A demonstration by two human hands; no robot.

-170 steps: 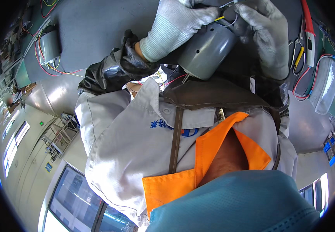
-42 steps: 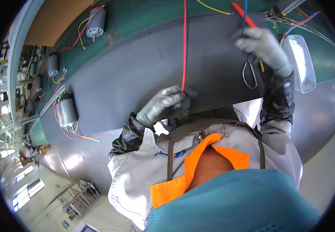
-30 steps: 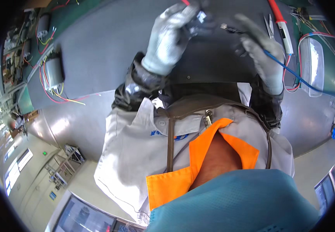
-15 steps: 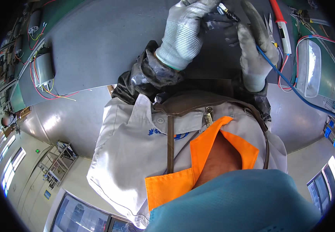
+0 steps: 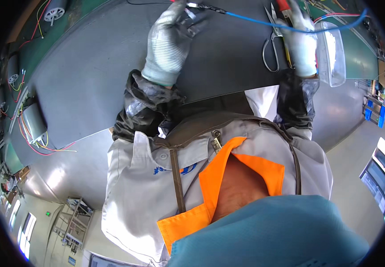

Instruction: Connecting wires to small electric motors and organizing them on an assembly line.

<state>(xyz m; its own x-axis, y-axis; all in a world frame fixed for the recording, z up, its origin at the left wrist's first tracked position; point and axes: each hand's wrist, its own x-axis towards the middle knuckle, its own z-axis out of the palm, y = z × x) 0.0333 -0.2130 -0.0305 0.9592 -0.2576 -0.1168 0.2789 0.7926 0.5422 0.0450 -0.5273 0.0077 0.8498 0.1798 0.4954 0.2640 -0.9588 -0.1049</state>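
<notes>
Here's the blue cable [image 5: 254,20], strung across the top of the view, its black end piece [image 5: 212,8] right by the left hand [image 5: 168,44]. Those fingers curl towards it, but blur and the top edge leave me unable to tell whether they pinch it. A loose hold could let that end slip.

Over to the right hand [image 5: 300,40]: it's at the red-handled tool [image 5: 282,4], grip impossible to call, and the cable crosses right in front of it. Lift carelessly and it could snag, jerking the end away.

Just beside, the scissors [image 5: 276,32] lie blades upward beneath the cable's line: a nick risk for glove or cable. Further out, the clear tray [image 5: 337,71] could catch a sleeve on the surface [image 5: 112,66].
</notes>
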